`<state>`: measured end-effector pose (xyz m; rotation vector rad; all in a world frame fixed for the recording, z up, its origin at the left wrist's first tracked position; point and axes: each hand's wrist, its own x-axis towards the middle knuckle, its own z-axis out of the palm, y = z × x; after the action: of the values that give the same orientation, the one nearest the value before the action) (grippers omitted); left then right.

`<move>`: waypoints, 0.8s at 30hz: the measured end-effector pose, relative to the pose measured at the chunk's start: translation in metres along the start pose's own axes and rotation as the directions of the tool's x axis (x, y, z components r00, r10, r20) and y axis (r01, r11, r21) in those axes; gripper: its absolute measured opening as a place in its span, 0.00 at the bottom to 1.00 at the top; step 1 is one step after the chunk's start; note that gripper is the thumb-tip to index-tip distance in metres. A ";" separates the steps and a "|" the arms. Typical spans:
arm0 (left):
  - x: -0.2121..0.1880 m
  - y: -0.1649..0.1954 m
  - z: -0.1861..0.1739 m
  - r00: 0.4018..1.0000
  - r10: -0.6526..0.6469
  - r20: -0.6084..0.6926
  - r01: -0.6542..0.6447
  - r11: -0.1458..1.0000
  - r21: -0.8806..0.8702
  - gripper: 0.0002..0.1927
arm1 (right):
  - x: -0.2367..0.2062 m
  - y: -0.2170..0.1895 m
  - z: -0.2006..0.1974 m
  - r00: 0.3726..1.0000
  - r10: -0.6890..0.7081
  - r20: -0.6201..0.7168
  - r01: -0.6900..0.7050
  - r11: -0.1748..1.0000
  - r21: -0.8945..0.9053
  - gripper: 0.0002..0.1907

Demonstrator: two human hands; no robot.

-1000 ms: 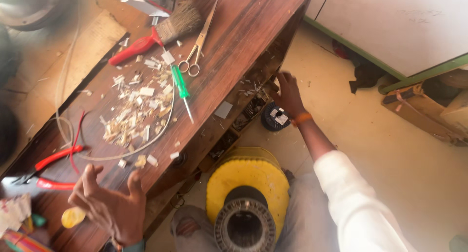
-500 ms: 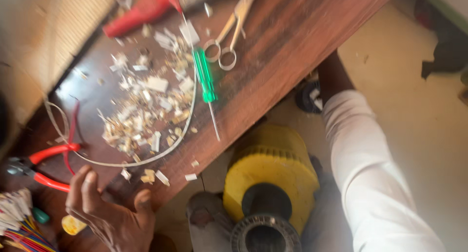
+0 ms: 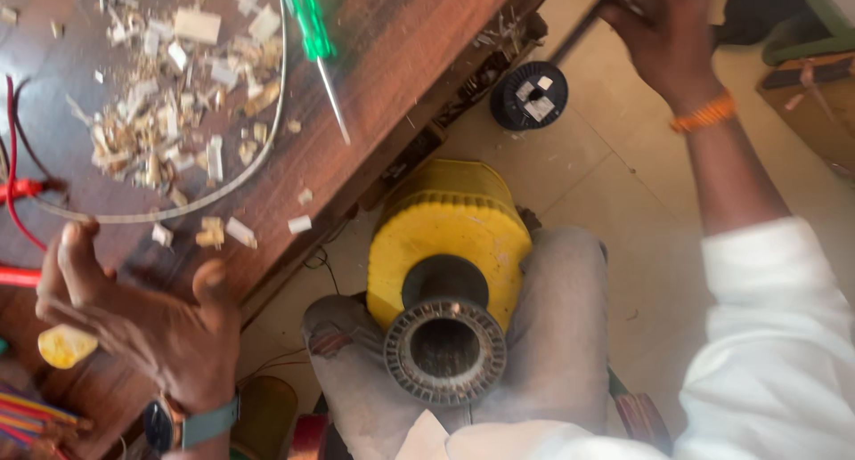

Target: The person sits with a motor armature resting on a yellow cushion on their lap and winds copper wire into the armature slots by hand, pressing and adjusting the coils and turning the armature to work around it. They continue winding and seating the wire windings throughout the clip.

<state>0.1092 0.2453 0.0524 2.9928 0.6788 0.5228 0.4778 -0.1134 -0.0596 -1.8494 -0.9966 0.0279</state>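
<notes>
My left hand [image 3: 147,322] rests on the brown wooden table [image 3: 401,59] at the lower left, fingers spread, holding nothing; a watch sits on its wrist. My right hand [image 3: 663,32], with an orange band at the wrist, is raised at the top right beyond the table's edge. Its fingers curl around a thin dark rod [image 3: 574,34] that slants down to the left. A yellow motor housing [image 3: 445,228] with a ribbed grey core [image 3: 443,349] lies on my lap between the hands.
On the table lie a green screwdriver [image 3: 313,32], a heap of pale scraps [image 3: 169,113] ringed by a grey wire, red plier handles [image 3: 18,193], a yellow lump [image 3: 64,346] and coloured wires [image 3: 31,420]. A black spool [image 3: 530,95] stands on the tiled floor.
The view has dropped closer to my lap and the motor. My right hand has come out from under the table's edge and now holds the dark rod. My left hand stays on the table.
</notes>
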 end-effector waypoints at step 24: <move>-0.251 0.088 0.001 0.863 -0.394 -0.316 0.041 0.678 -0.734 0.27 | -0.159 -0.269 0.069 0.788 -0.295 0.540 0.213 0.954 0.211 0.25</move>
<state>-0.0666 0.0590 -0.0196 2.0233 0.6483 1.1727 0.1778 -0.1187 0.0501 -1.5847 -1.6116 0.5019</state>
